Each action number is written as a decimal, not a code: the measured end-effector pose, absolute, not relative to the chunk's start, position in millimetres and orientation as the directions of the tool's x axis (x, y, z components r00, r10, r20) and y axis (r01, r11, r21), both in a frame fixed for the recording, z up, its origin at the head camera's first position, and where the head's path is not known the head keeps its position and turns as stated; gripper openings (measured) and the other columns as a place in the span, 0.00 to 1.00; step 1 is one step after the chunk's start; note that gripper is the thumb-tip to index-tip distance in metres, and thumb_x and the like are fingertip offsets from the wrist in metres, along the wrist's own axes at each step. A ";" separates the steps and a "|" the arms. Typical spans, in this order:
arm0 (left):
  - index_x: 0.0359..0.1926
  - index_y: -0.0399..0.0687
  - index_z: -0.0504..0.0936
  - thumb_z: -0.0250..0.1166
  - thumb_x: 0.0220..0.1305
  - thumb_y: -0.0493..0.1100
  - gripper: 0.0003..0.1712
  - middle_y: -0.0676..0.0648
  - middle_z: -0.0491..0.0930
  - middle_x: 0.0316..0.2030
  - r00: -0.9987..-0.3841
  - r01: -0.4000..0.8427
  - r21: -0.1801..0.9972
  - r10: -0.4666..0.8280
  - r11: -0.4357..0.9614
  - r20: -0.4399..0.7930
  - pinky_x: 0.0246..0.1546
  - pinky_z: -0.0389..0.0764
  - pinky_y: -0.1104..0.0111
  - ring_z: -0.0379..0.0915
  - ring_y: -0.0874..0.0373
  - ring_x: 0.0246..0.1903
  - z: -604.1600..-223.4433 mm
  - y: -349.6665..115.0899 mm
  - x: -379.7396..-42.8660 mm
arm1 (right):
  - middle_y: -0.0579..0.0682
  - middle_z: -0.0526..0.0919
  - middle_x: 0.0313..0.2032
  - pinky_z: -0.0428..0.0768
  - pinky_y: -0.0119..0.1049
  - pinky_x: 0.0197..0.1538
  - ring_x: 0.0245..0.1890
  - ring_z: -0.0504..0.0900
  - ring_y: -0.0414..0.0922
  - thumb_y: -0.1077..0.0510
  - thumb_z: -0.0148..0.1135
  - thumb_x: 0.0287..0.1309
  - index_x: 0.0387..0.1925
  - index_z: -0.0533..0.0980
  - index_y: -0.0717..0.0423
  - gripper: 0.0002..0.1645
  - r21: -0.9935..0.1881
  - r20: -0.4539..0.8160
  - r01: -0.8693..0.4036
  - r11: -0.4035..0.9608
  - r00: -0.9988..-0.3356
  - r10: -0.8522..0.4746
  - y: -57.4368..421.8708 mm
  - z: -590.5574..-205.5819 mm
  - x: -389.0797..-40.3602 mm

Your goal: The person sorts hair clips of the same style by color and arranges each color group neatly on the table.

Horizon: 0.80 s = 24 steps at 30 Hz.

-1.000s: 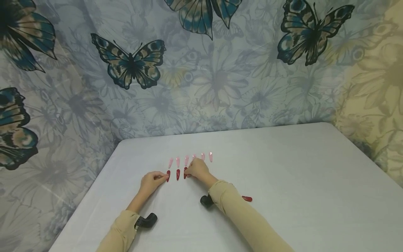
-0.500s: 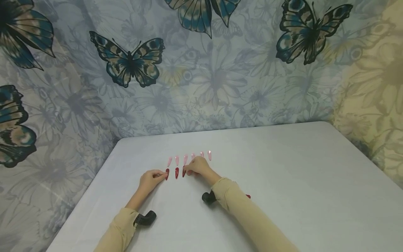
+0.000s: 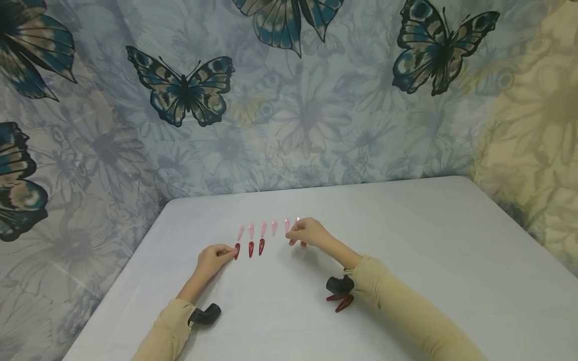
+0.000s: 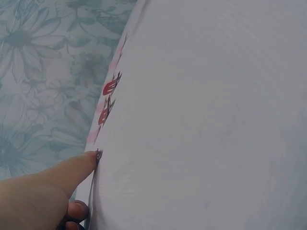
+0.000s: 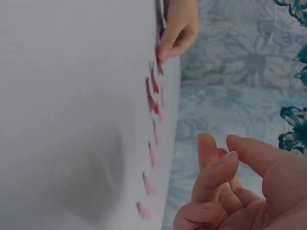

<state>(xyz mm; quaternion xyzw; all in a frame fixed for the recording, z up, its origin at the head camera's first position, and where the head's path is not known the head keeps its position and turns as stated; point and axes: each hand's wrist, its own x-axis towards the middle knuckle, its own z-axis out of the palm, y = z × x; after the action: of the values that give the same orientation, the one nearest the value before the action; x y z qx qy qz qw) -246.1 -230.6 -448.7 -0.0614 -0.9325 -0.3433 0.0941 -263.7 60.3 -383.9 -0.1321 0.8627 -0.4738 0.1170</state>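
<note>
My left hand [image 3: 212, 259] pinches the leftmost red snap hair clip [image 3: 237, 246] between thumb and fingertips at the table surface. Two more red hair clips, a middle one [image 3: 251, 249] and a right one [image 3: 261, 246], lie beside it in a row. Behind them runs a row of several pink hair clips [image 3: 251, 231]. Over the right end of that row my right hand [image 3: 311, 233] hovers, partly covering the pink clips there. In the right wrist view its fingers [image 5: 216, 177] are loosely bent and hold nothing.
Two loose red hair clips [image 3: 344, 303] lie near the black wrist camera [image 3: 340, 285] on the right arm, one partly hidden. Another black camera [image 3: 205, 314] sits on the left wrist. Butterfly-print fabric [image 3: 311, 115] hangs behind the white table [image 3: 406, 225].
My right hand has let go of the third red hair clip and moved right, uncovering that clip and two loose red ones. My left hand stays at the leftmost red clip.
</note>
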 end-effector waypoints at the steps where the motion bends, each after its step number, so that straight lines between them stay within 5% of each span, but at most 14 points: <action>1: 0.25 0.46 0.84 0.67 0.51 0.46 0.08 0.56 0.66 0.12 -0.977 0.174 0.629 0.051 0.757 0.209 0.23 0.60 0.66 0.57 0.60 0.17 -449.0 -230.6 -245.6 | 0.45 0.81 0.21 0.63 0.30 0.23 0.12 0.70 0.41 0.55 0.61 0.53 0.23 0.76 0.58 0.10 -0.851 -0.073 -0.118 0.511 -0.938 -0.339 65.1 -383.9 -261.7; 16: 0.26 0.47 0.84 0.68 0.51 0.46 0.07 0.55 0.68 0.14 -0.981 0.147 0.636 0.030 0.758 0.190 0.24 0.61 0.66 0.59 0.59 0.19 -449.2 -231.2 -245.0 | 0.54 0.82 0.28 0.61 0.35 0.23 0.17 0.71 0.53 0.52 0.61 0.53 0.26 0.74 0.58 0.13 -0.883 0.001 -0.150 0.445 -0.948 -0.317 130.6 -370.0 -235.1; 24: 0.26 0.46 0.84 0.68 0.51 0.46 0.07 0.56 0.68 0.14 -0.980 0.144 0.629 0.023 0.764 0.196 0.24 0.61 0.66 0.59 0.60 0.18 -449.2 -232.1 -245.8 | 0.56 0.81 0.28 0.64 0.34 0.23 0.16 0.68 0.47 0.55 0.61 0.54 0.27 0.74 0.60 0.11 -0.889 0.023 -0.168 0.425 -0.945 -0.326 145.7 -365.8 -222.0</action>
<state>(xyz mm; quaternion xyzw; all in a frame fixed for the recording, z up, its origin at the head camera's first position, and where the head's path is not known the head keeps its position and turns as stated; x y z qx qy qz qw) -245.8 -232.1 -449.2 -0.0446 -0.9350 -0.3403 0.0887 -222.0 145.7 -365.8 -0.1469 0.8407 -0.5155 0.0766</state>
